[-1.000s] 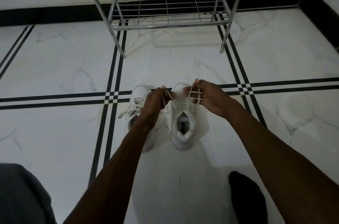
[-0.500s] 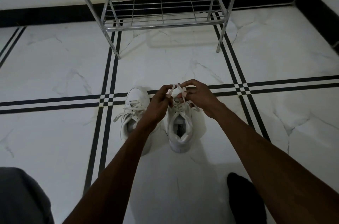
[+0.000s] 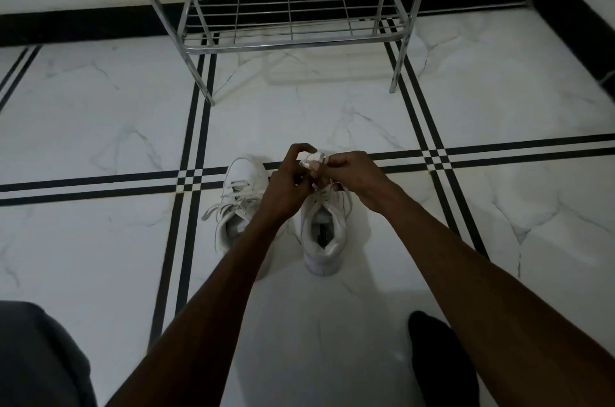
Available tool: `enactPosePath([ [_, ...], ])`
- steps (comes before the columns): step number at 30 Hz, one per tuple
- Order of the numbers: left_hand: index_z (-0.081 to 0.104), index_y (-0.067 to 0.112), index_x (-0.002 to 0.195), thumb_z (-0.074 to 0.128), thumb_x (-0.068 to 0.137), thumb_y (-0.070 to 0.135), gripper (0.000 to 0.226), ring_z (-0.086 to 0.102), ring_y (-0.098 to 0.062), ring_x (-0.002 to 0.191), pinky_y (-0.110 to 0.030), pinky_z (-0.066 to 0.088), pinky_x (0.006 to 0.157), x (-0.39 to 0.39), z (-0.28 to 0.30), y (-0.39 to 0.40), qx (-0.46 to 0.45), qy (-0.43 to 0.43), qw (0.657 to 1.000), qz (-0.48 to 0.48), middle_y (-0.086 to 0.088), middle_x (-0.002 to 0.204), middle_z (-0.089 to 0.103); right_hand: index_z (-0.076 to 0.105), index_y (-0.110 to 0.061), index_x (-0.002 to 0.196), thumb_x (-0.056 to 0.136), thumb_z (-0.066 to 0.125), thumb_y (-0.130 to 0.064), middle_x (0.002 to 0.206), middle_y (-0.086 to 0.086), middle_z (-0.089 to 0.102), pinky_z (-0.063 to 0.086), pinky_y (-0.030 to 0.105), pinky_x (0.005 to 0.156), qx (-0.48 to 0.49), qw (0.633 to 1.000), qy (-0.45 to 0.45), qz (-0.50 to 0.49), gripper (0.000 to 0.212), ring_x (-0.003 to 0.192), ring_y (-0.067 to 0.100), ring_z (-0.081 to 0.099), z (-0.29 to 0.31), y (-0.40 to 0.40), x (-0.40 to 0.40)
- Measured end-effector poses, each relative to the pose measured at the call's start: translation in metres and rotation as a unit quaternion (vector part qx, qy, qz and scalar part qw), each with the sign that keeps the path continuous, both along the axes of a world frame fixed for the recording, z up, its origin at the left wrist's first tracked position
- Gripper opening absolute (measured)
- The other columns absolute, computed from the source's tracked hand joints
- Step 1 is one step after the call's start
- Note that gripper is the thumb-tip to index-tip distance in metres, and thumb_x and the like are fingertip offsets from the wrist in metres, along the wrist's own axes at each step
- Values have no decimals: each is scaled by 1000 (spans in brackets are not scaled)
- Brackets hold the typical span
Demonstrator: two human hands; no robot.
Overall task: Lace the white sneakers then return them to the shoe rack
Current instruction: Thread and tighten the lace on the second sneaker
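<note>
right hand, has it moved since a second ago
Yes. The right hand has closed in toward the left hand, over the right-side sneaker's laces, away from the floor-line crossing.

Both bare forearms reach forward and inward from the lower corners of the view, so the two hands meet close together near the middle. The left hand (image 3: 287, 185) is turned with its back toward the camera, wrist bent a little, fingers curled in and the thumb and forefinger arched up at the top. The right hand (image 3: 353, 173) comes in from the opposite side, knuckles up, fingers folded tight and pinched. Fingertips of both hands sit just beside each other, nearly touching, each pinching a white lace (image 3: 312, 158). A dark-socked foot (image 3: 439, 360) shows under the right forearm
</note>
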State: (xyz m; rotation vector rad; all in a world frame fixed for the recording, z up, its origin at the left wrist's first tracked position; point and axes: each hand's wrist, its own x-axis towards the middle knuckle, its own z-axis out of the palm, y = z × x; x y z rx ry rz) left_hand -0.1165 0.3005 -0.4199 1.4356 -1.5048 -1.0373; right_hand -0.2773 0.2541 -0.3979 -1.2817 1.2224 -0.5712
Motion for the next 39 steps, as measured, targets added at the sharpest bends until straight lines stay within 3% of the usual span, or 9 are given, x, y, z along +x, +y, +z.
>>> enactPosePath([
  [7,35,28,152,64,97,9,65,73,-12,77,-21,55,74,9,-3,3,86,105,989,58,-15,89,76,77,-8,105,89,72,-22,98,15,77,56,27,72,5,999,-32,3,22,84,18,73,-7,-1,-5],
  [11,38,24,148,64,96,7,60,71,-3,74,-14,54,68,7,-1,5,123,109,982,88,-11,87,75,80,-14,95,80,80,-14,87,7,77,60,25,68,-99,982,103,122,15,77,20,74,-3,-7,-16],
  [15,43,23,144,50,103,8,44,67,3,71,-11,50,63,1,4,8,134,120,980,90,-7,98,76,80,-12,79,71,86,-16,77,0,75,57,28,67,-256,947,182,71,11,71,14,69,-9,-5,-11],
  [19,42,19,145,41,91,-15,64,71,-8,88,-22,55,76,3,3,7,154,134,978,42,-5,111,74,77,-15,79,72,83,-19,78,-1,76,61,30,72,-291,939,181,2,9,73,10,71,-21,1,-2],
  [23,60,13,135,52,89,-12,53,71,-31,92,-37,52,76,3,2,-1,126,17,992,10,-13,110,75,78,-9,81,73,83,-12,77,3,76,58,23,58,-223,965,126,-48,10,67,12,72,-19,0,4],
  [26,78,15,110,66,89,0,28,71,-13,84,-17,53,75,-2,1,0,61,-99,992,56,-7,100,80,79,-8,83,68,89,-15,79,7,77,61,33,57,-138,985,89,-49,19,68,24,74,-19,-4,-6],
  [29,82,27,97,72,85,15,19,72,-16,91,-38,56,83,6,-6,4,52,-191,974,113,4,91,81,81,-11,83,62,93,-23,83,7,79,61,38,71,-61,991,97,-68,26,79,25,75,-22,-4,-29],
  [33,80,35,100,70,87,22,20,63,-22,106,-45,43,96,22,-4,20,60,-313,941,118,5,94,79,77,-4,95,69,89,-25,94,11,78,57,30,78,90,981,87,-151,35,93,20,75,-32,4,-70],
  [39,82,28,96,70,86,17,19,51,-28,106,-50,32,96,18,-2,45,24,-414,899,142,-3,87,71,74,4,100,73,87,-24,95,18,72,40,26,60,197,950,108,-216,41,79,17,57,-43,11,-78],
])
